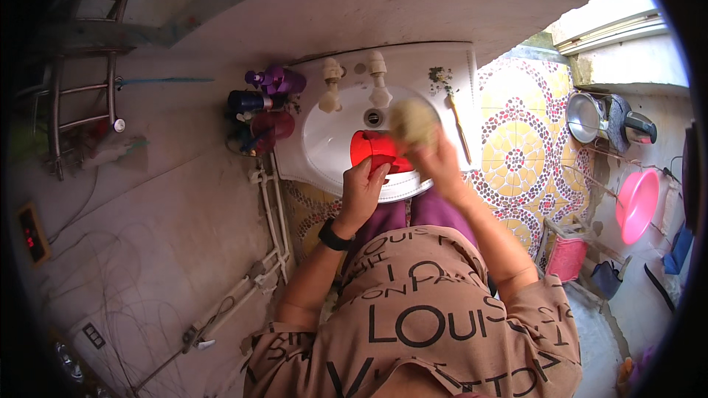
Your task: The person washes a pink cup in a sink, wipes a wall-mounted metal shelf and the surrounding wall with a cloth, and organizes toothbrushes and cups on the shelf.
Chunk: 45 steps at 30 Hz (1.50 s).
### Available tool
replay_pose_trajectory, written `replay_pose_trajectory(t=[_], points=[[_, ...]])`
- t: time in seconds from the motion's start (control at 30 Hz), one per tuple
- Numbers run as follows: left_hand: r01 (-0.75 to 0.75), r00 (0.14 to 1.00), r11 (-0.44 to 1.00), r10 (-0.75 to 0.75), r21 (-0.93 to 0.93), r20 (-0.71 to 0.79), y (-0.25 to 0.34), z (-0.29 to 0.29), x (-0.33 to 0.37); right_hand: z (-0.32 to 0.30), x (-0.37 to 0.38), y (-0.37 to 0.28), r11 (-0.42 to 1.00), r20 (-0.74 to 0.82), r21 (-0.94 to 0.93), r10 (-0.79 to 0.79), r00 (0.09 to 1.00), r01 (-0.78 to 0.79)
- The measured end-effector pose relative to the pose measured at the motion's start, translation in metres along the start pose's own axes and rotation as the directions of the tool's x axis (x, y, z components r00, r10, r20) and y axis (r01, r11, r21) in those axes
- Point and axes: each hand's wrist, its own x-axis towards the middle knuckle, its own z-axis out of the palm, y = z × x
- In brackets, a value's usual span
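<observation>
My left hand [361, 188] grips a red see-through plastic container [366, 149] by its near side, over the front of the white washbasin [318, 155]. Close by, my right hand [436, 162] has its fingers around a pale yellow-green rounded thing [414, 124], smeared by motion; its exact kind cannot be made out. The rounded thing is beside the container and covers part of its right side. Just beyond the container lies the drain [374, 118]. Two pale taps [378, 88] rise at the back of the basin.
Purple bottles [284, 81] and a dark blue container [247, 101] crowd the basin's left edge. A thin stick-like brush [459, 129] and dark scraps [441, 79] lie on its right rim. A pink basin [638, 206], a metal pan [584, 118] and a kettle [640, 129] are along the right wall.
</observation>
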Motion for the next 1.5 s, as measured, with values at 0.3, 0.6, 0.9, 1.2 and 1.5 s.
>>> replay_pose_trajectory(t=[0.3,0.6,0.9,1.2,1.5], points=[[-0.344,0.937,0.834,0.275,0.431,0.215,0.047,0.009,-0.01,-0.004,0.067,-0.008,0.922,0.598,0.052,0.279,0.752,-0.383],[-0.114,0.987,0.991,0.122,0.077,-0.108,0.043,-0.022,-0.014,0.032,0.022,-0.072,0.955,0.155,-0.172,-0.214,0.964,0.24],[-0.286,0.889,0.857,0.405,0.429,-0.216,0.029,-0.038,-0.021,0.044,0.017,-0.079,0.289,0.519,0.77,0.237,0.821,-0.57],[-0.254,0.84,0.826,0.446,0.503,-0.309,0.019,-0.038,-0.032,0.05,0.002,-0.068,0.945,0.274,0.243,0.149,0.95,-0.218],[0.027,0.99,0.272,-0.138,-0.962,-0.011,0.029,-0.109,-0.017,0.061,0.015,-0.009,0.325,0.432,0.768,0.373,0.821,-0.552]])
